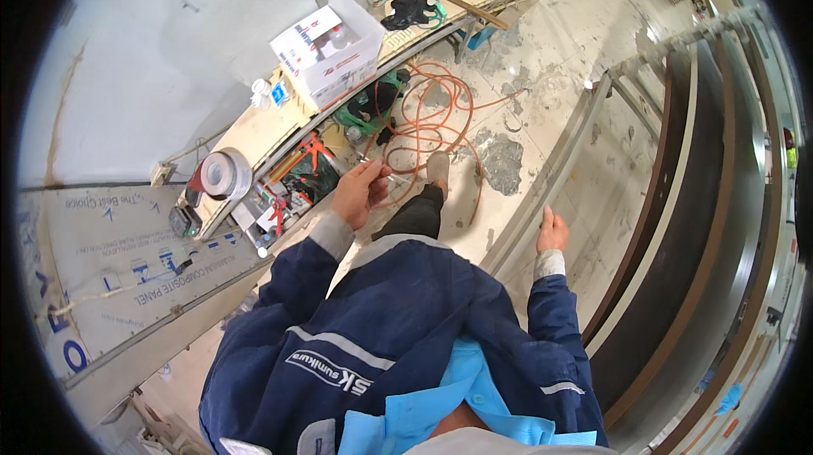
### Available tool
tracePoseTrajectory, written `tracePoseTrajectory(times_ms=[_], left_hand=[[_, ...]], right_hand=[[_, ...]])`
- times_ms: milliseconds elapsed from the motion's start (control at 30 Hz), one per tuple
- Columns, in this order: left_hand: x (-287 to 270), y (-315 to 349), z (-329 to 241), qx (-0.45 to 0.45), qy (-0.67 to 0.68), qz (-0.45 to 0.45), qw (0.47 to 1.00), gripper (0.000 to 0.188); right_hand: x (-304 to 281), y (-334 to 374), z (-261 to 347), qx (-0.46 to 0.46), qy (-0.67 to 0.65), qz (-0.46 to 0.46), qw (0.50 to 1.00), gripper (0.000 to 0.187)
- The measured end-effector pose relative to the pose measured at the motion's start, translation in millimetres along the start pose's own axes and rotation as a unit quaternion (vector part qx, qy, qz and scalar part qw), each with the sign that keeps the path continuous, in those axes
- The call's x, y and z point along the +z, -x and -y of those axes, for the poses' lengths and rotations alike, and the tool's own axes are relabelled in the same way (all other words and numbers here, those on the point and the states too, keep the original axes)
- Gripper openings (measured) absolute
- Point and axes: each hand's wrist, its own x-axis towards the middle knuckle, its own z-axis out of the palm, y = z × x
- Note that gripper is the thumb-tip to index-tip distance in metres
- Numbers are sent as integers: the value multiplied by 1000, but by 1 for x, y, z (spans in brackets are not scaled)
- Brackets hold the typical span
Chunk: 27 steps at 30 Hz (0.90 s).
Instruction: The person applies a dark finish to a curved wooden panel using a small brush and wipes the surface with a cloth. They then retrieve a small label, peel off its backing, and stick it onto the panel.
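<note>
My left hand (359, 194) is raised in front of my body with its fingers curled in and pressed together. Something small and pale may be at its fingertips, too small to name. Beyond it, an orange hose (432, 116) lies in loose coils on the floor, beside my foot (437, 170). My right hand (552, 233) hangs at my right side, its fingers curled and partly hidden from above. It is nearest to a long metal rail (555, 169) of the rack, and I cannot tell whether it holds anything.
A narrow bench (279, 129) along the left wall carries a white carton (339, 74), a tape roll (225, 174), a hammer (474, 8) and bottles. Below are an orange caulking gun (315, 153) and other tools. Long dark panels (707, 201) stand on the rack at right.
</note>
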Motion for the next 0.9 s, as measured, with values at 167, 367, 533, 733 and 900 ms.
tracePoseTrajectory(times_ms=[167, 367, 533, 733, 900], left_hand=[[99, -141, -58, -10, 0, 8, 1000, 19], [198, -249, -105, -19, 2, -27, 999, 18], [217, -332, -120, 45, 29, -129, 990, 21], [177, -425, -153, 189, -181, -400, 878, 26], [132, -466, -219, 36, -622, -454, 637, 30]], right_hand=[[4, -67, -110, 123, 211, 92, 965, 47], [-35, -91, -118, 315, 73, 250, 912, 25], [-23, -223, -92, 188, 166, 320, 914, 22], [11, -467, -4, 252, -85, 273, 924, 28], [17, -569, 80, 198, -147, 274, 930, 27]])
